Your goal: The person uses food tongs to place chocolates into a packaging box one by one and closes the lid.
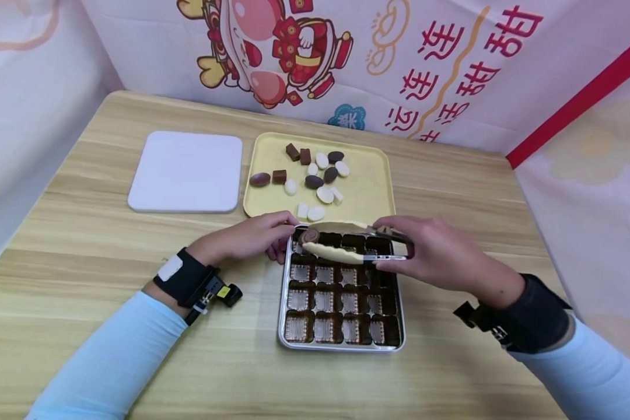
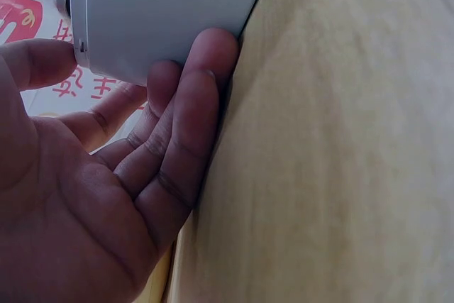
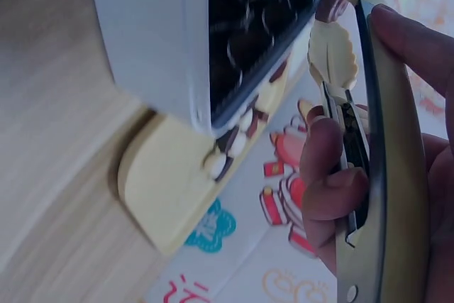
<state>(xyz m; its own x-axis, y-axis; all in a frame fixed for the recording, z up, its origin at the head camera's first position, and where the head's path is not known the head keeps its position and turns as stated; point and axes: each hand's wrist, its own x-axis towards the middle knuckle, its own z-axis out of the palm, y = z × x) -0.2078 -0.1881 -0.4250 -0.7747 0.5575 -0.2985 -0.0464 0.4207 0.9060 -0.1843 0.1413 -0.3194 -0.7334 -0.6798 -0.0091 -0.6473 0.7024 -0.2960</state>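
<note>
My right hand point(image 1: 430, 251) grips metal tongs with cream scalloped tips point(image 1: 336, 253), thumb on one arm and fingers around the other in the right wrist view. Between the tips sits a round brown swirled chocolate point(image 1: 309, 236), over the far left compartment of a silver box point(image 1: 341, 348). A dark brown divided insert point(image 1: 324, 300) lines this box; its near compartments hold nothing. My left hand point(image 1: 254, 238) holds the box's far left corner. In the left wrist view, its thumb point(image 2: 42, 62) touches the rim and its fingers point(image 2: 195, 108) press the side wall.
Behind the box lies a yellow tray point(image 1: 367, 175) with several white and dark egg-shaped chocolates point(image 1: 314, 182) and brown and white blocks. A white board point(image 1: 186, 172) lies left of the tray. A printed cloth point(image 1: 388, 70) hangs behind the wooden table point(image 1: 199, 361).
</note>
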